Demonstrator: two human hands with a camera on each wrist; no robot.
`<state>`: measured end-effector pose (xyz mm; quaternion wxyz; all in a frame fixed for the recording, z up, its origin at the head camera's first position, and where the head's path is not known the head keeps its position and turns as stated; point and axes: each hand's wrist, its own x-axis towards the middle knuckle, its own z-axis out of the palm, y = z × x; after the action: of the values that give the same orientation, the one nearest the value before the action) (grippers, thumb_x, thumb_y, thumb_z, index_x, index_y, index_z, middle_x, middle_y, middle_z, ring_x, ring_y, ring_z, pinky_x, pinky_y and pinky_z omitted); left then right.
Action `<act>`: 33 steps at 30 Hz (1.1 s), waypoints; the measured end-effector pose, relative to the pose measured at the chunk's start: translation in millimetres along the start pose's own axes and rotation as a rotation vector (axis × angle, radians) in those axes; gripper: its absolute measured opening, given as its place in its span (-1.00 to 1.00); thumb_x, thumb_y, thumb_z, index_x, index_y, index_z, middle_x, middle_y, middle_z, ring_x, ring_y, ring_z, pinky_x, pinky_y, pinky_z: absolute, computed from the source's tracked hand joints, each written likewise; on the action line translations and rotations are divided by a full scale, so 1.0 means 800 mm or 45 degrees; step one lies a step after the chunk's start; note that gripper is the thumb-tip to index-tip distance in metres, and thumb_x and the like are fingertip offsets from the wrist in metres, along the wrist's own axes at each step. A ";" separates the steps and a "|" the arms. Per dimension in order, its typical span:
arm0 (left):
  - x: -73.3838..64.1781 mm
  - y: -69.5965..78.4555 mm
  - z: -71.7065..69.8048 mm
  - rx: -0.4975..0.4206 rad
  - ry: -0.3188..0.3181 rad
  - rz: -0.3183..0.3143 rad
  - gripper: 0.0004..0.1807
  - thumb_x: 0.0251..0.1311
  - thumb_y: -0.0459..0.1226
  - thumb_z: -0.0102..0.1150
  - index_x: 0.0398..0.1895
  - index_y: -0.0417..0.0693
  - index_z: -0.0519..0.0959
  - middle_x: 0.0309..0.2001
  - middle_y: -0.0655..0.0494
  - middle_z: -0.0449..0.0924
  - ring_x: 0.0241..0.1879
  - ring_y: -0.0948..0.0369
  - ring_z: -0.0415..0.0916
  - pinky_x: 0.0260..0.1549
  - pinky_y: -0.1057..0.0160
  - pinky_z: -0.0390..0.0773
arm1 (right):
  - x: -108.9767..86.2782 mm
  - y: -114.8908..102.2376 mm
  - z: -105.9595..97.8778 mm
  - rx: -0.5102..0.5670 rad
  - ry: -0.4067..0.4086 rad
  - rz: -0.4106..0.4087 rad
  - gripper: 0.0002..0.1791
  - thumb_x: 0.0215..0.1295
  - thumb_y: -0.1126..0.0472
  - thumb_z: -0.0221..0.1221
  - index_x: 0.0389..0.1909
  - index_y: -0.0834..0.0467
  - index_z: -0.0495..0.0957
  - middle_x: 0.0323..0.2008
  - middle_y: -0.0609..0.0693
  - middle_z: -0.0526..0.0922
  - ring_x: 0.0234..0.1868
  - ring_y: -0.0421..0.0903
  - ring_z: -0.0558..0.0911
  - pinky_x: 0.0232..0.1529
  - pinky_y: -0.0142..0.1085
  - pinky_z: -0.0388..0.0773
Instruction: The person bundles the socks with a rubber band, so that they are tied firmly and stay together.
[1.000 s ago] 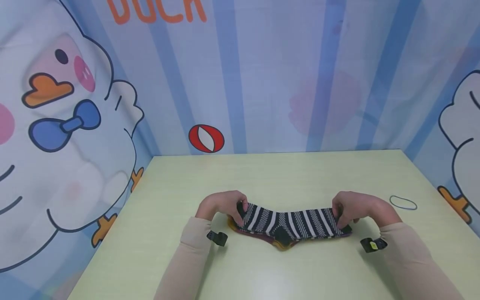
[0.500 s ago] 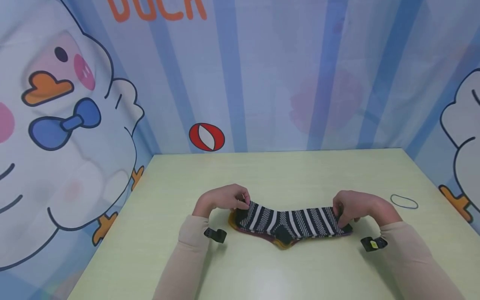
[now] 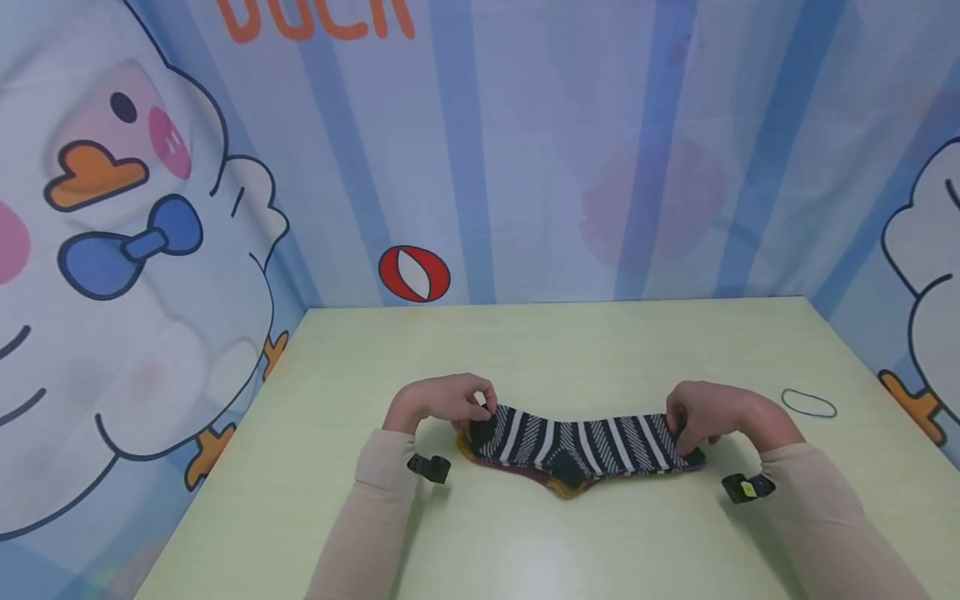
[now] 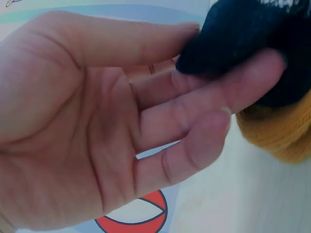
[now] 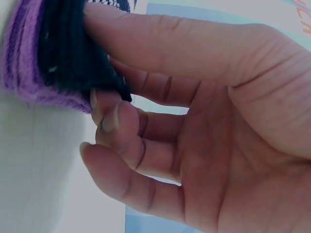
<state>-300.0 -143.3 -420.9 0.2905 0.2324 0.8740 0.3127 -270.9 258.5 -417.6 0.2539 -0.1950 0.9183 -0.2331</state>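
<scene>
A navy sock with white stripes and a dark heel (image 3: 585, 446) lies lengthwise on top of a small stack of socks. Mustard fabric (image 3: 566, 492) and purple fabric (image 5: 29, 63) peek out beneath it. At the toe end, my left hand (image 3: 450, 398) pinches the dark toe (image 4: 233, 41) between thumb and fingers, while mustard knit hangs just below. My right hand (image 3: 705, 410) grips the dark cuff (image 5: 63, 48) at the other end, its thumb over the front and fingertips behind. Purple layers sit right beside that cuff.
The pale table (image 3: 360, 350) carries the stack near its middle. A thin dark elastic loop (image 3: 808, 403) lies to the right, beyond my right wrist. A blue printed curtain (image 3: 525, 150) stands along the back and sides. Both wrists wear small black cameras.
My left hand rose slightly off the toe end, lifting the sock's tip, then lowered a little. More of the dark toe now shows. My right hand has stayed at the cuff.
</scene>
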 end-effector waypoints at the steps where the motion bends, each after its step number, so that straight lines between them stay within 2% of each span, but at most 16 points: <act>1: -0.001 0.000 0.000 0.009 -0.005 -0.001 -0.96 0.41 -0.35 0.12 -0.15 -0.07 0.53 -0.24 -0.01 0.59 -0.47 0.15 0.55 -0.39 0.20 0.58 | 0.000 0.000 0.000 0.004 -0.001 0.000 -0.73 -0.03 0.38 0.45 -0.42 0.18 0.51 -0.42 0.00 0.51 -0.52 -0.12 0.45 -0.51 -0.22 0.50; 7: 0.001 -0.005 -0.002 0.017 -0.018 -0.024 -0.95 0.40 -0.37 0.14 -0.17 -0.04 0.54 -0.23 0.04 0.63 -0.42 0.16 0.57 -0.42 0.17 0.56 | 0.000 0.002 0.001 0.024 0.004 -0.001 -0.73 -0.05 0.38 0.46 -0.43 0.18 0.51 -0.43 0.00 0.51 -0.53 -0.12 0.43 -0.52 -0.22 0.49; 12: 0.003 -0.007 0.000 0.097 -0.002 -0.044 -0.99 0.39 -0.31 0.18 -0.21 -0.04 0.57 -0.27 0.09 0.61 -0.42 0.19 0.54 -0.43 0.21 0.55 | 0.000 0.001 0.001 0.043 0.000 -0.013 -0.73 -0.05 0.38 0.46 -0.43 0.19 0.51 -0.46 -0.01 0.51 -0.54 -0.13 0.43 -0.53 -0.22 0.48; 16: 0.003 -0.004 0.001 0.160 0.002 -0.053 -0.85 0.41 -0.18 0.17 -0.26 -0.06 0.58 -0.35 0.09 0.55 -0.45 0.20 0.49 -0.46 0.24 0.53 | 0.000 0.001 0.000 0.029 -0.003 -0.016 -0.73 -0.04 0.37 0.46 -0.43 0.19 0.52 -0.45 -0.01 0.51 -0.53 -0.13 0.44 -0.53 -0.22 0.49; 22: 0.004 0.001 0.003 0.202 -0.008 -0.070 -0.77 0.28 -0.14 0.32 -0.42 -0.07 0.56 -0.50 0.18 0.46 -0.50 0.25 0.38 -0.52 0.30 0.41 | 0.000 0.001 -0.001 0.012 -0.001 -0.005 -0.73 -0.02 0.37 0.46 -0.41 0.19 0.52 -0.42 -0.01 0.52 -0.52 -0.12 0.46 -0.51 -0.21 0.51; 33: 0.006 0.003 0.007 0.265 0.030 -0.141 -0.75 0.16 -0.15 0.44 -0.47 -0.04 0.57 -0.52 0.22 0.45 -0.49 0.27 0.34 -0.52 0.30 0.40 | -0.001 0.000 0.000 -0.004 -0.015 0.000 -0.72 -0.02 0.36 0.46 -0.42 0.17 0.51 -0.39 0.00 0.52 -0.52 -0.13 0.44 -0.52 -0.24 0.48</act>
<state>-299.3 -136.3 -424.6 0.2715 0.2092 0.9165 0.2065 -270.4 258.4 -417.4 0.2590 -0.1966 0.9171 -0.2304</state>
